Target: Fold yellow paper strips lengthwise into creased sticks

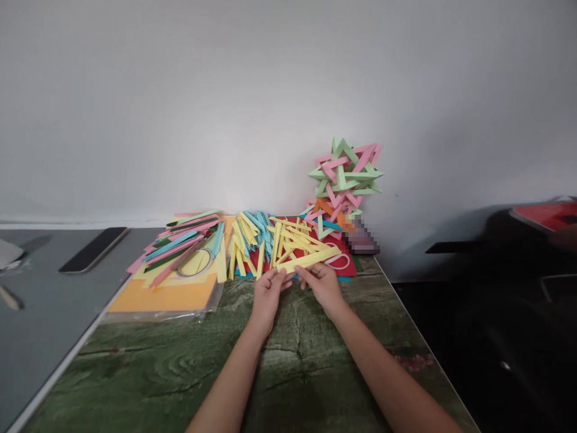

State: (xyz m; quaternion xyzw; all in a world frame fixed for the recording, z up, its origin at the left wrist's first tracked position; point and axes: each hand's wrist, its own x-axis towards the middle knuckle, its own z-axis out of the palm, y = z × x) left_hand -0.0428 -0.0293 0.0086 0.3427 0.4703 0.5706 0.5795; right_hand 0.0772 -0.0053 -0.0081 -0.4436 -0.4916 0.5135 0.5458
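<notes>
A yellow folded-paper frame [311, 258] with triangular shapes is held up over the green wood-patterned table [288, 361]. My left hand [270, 288] pinches its lower edge near the left end. Close beside it, my right hand [321, 284] grips the same yellow edge with thumb and fingers. Folded yellow strips [241, 255] and blue strips [264, 225] lie behind and to the left of my hands. Red paper [347, 264] lies beneath the frame, with white scissor-like loops [338, 260] by its right end.
Pink, green and blue strips [180, 240] lie on orange paper [166, 296] in a plastic sleeve at left. A pink and green paper star [345, 171] stands at the back right. A black phone [94, 249] rests on the grey surface [40, 337].
</notes>
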